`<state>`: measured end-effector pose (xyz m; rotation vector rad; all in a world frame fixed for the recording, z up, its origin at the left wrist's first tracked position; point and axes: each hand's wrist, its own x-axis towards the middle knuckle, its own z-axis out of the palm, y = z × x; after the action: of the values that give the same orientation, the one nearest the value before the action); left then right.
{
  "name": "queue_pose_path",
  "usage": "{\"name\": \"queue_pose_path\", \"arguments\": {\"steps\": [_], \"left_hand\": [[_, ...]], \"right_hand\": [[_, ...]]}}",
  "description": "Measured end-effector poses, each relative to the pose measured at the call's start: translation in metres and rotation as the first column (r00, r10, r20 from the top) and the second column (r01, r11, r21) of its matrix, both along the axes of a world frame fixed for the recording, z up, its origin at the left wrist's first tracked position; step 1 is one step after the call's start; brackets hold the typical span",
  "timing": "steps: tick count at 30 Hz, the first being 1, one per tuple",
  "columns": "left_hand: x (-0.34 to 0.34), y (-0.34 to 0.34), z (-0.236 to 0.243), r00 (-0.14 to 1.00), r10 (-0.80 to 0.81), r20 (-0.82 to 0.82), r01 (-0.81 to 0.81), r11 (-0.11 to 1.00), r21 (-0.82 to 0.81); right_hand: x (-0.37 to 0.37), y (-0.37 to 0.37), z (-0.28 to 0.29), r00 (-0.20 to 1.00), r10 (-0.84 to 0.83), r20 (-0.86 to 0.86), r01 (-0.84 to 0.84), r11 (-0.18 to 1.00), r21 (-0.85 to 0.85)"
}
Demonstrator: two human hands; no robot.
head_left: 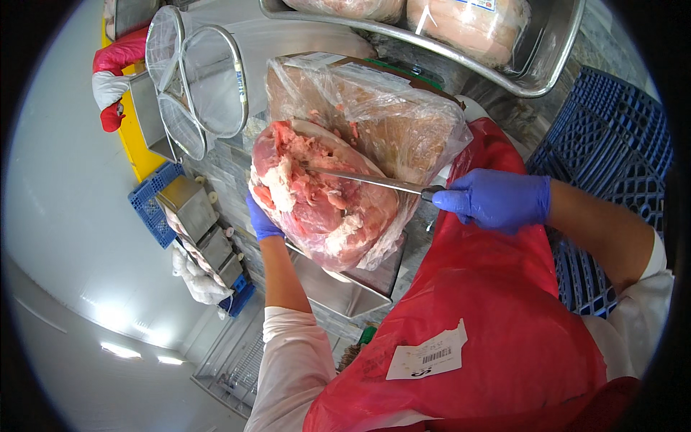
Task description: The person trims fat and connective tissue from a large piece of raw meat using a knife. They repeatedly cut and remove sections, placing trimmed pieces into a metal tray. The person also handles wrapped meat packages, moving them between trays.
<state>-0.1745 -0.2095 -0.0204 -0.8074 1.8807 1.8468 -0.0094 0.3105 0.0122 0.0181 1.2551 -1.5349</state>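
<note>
you are in the middle of a trimming cut. your right hand (500,199), in a blue glove, has its fingers wrapped tight around the dark handle of a knife (367,181), whose thin blade lies flat across the top of the large raw meat cut (324,198). the meat sits in front of your chest on opened clear plastic wrap (392,119), above a steel tray (345,291). your left hand (261,222) cups the meat's lower left side, fingers curled against it. the next stroke, by my reading, calls for a steady grip and your left fingers kept below the blade's line.
</note>
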Motion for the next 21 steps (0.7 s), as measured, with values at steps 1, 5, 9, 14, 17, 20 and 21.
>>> {"name": "queue_pose_path", "arguments": {"steps": [1, 5, 9, 14, 17, 20, 21], "left_hand": [[-0.002, 0.008, 0.002, 1.000, 0.005, 0.012, -0.005, 1.000, -0.022], [-0.002, 0.028, 0.008, 0.993, 0.107, 0.052, -0.106, 0.994, -0.015], [-0.001, 0.019, 0.005, 0.996, -0.077, -0.033, 0.076, 0.996, -0.047], [0.012, 0.008, 0.004, 0.999, 0.038, 0.027, -0.040, 0.995, 0.092], [0.022, 0.010, 0.009, 0.982, 0.187, 0.012, -0.187, 0.982, -0.002], [0.028, 0.001, 0.007, 0.976, 0.218, 0.005, -0.218, 0.976, 0.001], [0.029, 0.003, 0.006, 0.976, 0.218, 0.007, -0.218, 0.975, 0.036]], "right_hand": [[-0.006, 0.001, 0.005, 0.996, 0.035, 0.081, -0.036, 0.999, 0.012], [0.008, -0.018, 0.004, 0.981, -0.074, -0.182, 0.074, 0.997, -0.005], [0.026, -0.046, 0.035, 0.934, -0.067, -0.350, 0.169, 0.949, 0.267], [0.028, -0.073, 0.059, 0.956, -0.134, -0.261, 0.228, 0.899, 0.375], [0.029, -0.079, 0.065, 0.939, -0.129, -0.320, 0.266, 0.861, 0.433], [0.023, -0.085, 0.065, 0.946, -0.106, -0.308, 0.231, 0.885, 0.405], [0.018, -0.085, 0.069, 0.954, -0.094, -0.285, 0.205, 0.898, 0.390]]}}
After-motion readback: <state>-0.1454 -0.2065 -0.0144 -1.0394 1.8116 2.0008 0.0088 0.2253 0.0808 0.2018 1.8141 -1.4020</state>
